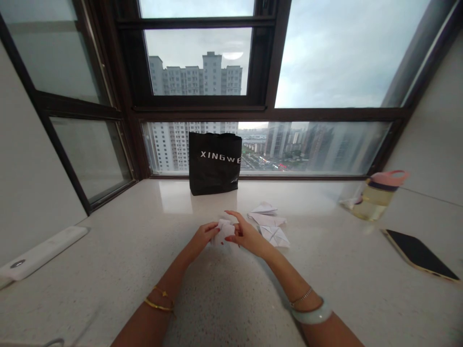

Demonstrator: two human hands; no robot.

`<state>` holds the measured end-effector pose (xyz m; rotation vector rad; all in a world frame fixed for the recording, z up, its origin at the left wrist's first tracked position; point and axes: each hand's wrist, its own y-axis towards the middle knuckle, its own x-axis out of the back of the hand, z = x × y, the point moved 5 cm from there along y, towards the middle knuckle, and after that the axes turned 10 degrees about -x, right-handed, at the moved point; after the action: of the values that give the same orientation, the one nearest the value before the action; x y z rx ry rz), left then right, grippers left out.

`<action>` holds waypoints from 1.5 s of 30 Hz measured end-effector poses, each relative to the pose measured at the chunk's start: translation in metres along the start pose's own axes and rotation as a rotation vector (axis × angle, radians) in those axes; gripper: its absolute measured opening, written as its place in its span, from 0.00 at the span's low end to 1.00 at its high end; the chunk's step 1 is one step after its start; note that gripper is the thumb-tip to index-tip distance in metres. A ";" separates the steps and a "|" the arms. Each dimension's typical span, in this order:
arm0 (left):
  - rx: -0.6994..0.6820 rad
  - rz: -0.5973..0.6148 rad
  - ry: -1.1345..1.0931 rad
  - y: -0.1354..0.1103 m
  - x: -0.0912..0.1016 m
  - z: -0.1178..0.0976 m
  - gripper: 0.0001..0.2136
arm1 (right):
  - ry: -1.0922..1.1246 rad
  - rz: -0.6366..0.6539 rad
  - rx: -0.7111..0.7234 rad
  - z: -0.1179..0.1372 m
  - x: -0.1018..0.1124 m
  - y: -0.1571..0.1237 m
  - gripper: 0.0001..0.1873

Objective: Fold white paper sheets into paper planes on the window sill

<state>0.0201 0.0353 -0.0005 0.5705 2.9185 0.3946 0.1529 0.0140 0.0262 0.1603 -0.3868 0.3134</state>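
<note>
My left hand (205, 234) and my right hand (246, 233) meet over the speckled white counter (224, 299), both pinched on a small piece of folded white paper (224, 230) held between them. The right index finger sticks out above the paper. Just right of my right hand lie several other folded white paper pieces (271, 224) flat on the counter. Gold bangles circle my left wrist, and a pale bangle and a thin chain are on my right.
A black paper bag (214, 163) stands against the window at the back. A drink bottle with a pink lid (376, 195) and a dark phone (419, 253) sit at the right. A white power strip (39, 253) lies at the left.
</note>
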 end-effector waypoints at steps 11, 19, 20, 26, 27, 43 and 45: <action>-0.159 0.127 0.298 0.000 -0.017 -0.008 0.18 | -0.188 -0.205 -0.016 -0.006 0.006 0.004 0.41; -0.217 0.029 0.458 -0.001 -0.010 -0.013 0.19 | -0.124 -0.360 -0.060 -0.017 0.020 0.010 0.14; -0.224 0.040 0.504 -0.002 -0.010 -0.014 0.19 | -0.082 -0.342 -0.086 -0.017 0.020 0.010 0.15; -0.270 0.092 0.587 -0.008 -0.018 -0.022 0.16 | 0.066 -0.264 -0.132 -0.016 0.014 0.002 0.16; -0.272 0.107 0.572 -0.009 -0.019 -0.022 0.16 | 0.072 -0.265 -0.145 -0.017 0.017 -0.002 0.16; -0.267 0.207 0.533 -0.006 -0.016 -0.005 0.19 | -0.589 -0.249 -0.603 -0.081 0.117 -0.088 0.12; -0.265 0.204 0.533 -0.007 -0.015 -0.008 0.19 | -0.651 -0.296 -0.602 -0.082 0.116 -0.088 0.09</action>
<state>0.0301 0.0213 0.0070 0.8306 3.2131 1.0937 0.3119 -0.0203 -0.0109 -0.2816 -1.0694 -0.1686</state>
